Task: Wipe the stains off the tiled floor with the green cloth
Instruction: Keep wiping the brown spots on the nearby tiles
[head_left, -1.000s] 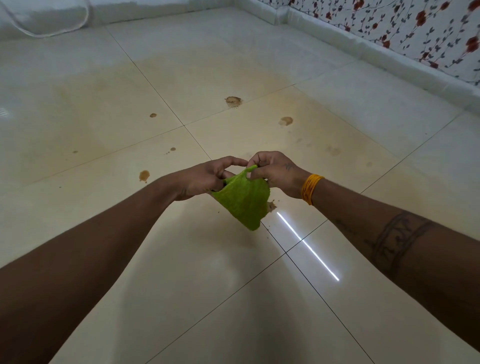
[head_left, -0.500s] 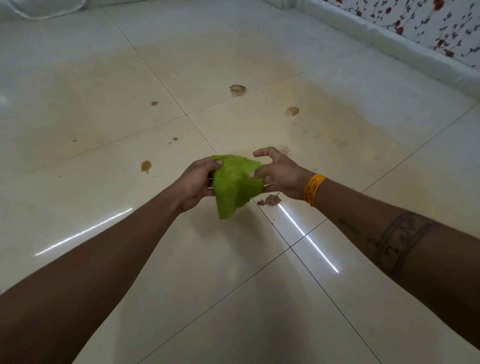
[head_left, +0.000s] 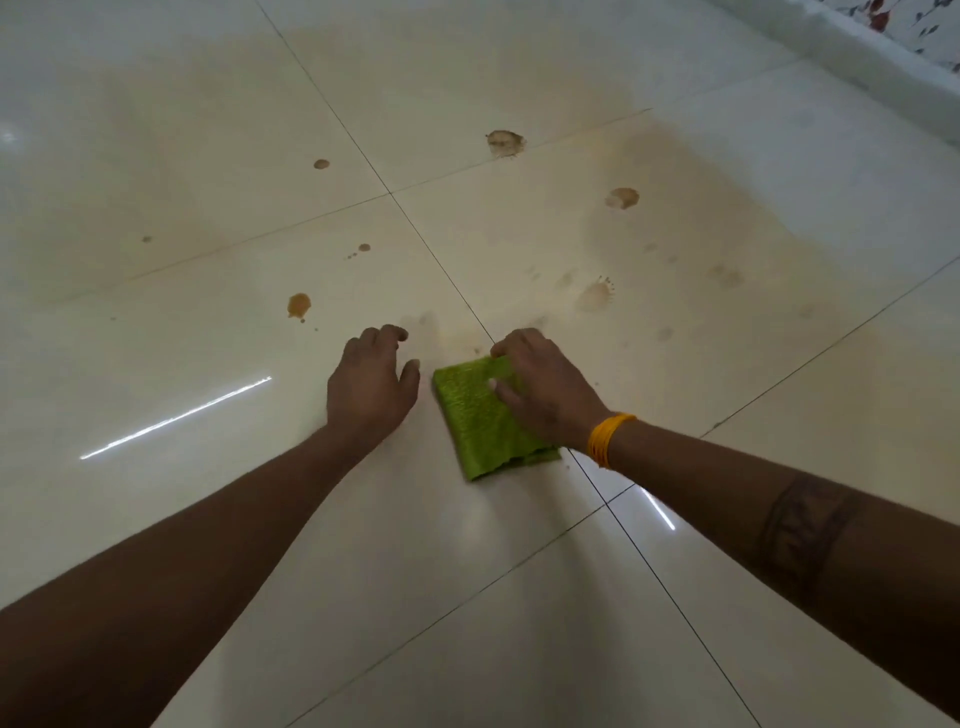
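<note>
While the green cloth (head_left: 480, 415) lay folded flat on the tiled floor (head_left: 519, 597), your right hand (head_left: 545, 389) pressed down on its right half, fingers bent over the far edge and thumb laid across the top, so you were holding it against the tile. Its near edge reached almost to the grout line that ran toward you, and its far corner sat just beside the crossing grout line. Your left hand (head_left: 371, 387) rested just beside the cloth's left edge, apart from it, fingers loosely bent with the tips on the floor and nothing held. An orange bangle (head_left: 608, 439) circled your right wrist.

Beyond the cloth, a faint smear (head_left: 595, 296) lay near your right fingers. A darker brown spot (head_left: 298, 305) sat ahead of your left hand, with smaller drops (head_left: 363, 248) past it. Further out were two larger stains (head_left: 505, 143) (head_left: 622, 198) and a small one (head_left: 321, 164). Bare tile spread wide on your left and toward you. A white skirting ledge (head_left: 857, 57) bounded the floor at far right.
</note>
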